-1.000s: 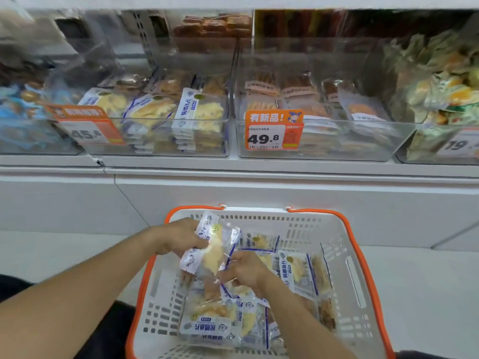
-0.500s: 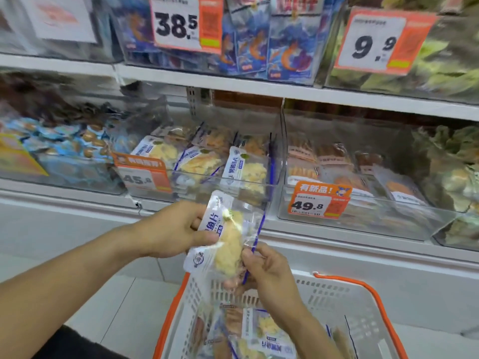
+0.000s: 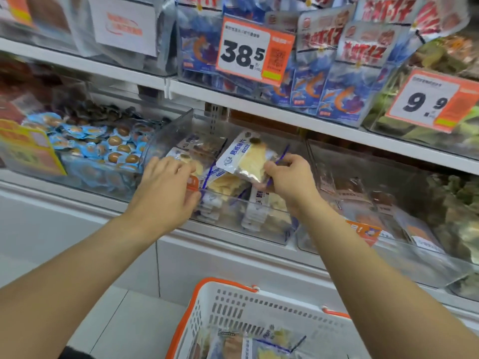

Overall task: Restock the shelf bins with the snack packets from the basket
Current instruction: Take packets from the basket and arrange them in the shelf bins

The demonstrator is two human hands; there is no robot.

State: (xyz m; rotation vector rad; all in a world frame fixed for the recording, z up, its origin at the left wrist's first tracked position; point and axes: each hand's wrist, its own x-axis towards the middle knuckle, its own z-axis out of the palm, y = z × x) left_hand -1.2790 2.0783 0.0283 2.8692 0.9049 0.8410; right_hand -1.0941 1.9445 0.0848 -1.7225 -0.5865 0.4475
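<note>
The right hand (image 3: 290, 177) pinches a fish-slice packet (image 3: 246, 159) over the clear bin (image 3: 259, 203); the left hand (image 3: 166, 187), fingers loosely spread, steadies the stacked packets (image 3: 223, 182). Released tilted, the packet could slide off the stack's front edge.

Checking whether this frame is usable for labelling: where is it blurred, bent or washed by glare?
Head view: sharp on the snack packet in the right hand and the 38.5 price tag; left edge smeared; shelf edges bow from wide-angle distortion; the clear bin walls carry glare.

snack packet (image 3: 248, 158): white, blue print, pale yellow | basket (image 3: 204, 301) at 6 o'clock: white, orange rim | price tag (image 3: 255, 51) at 12: orange-white
</note>
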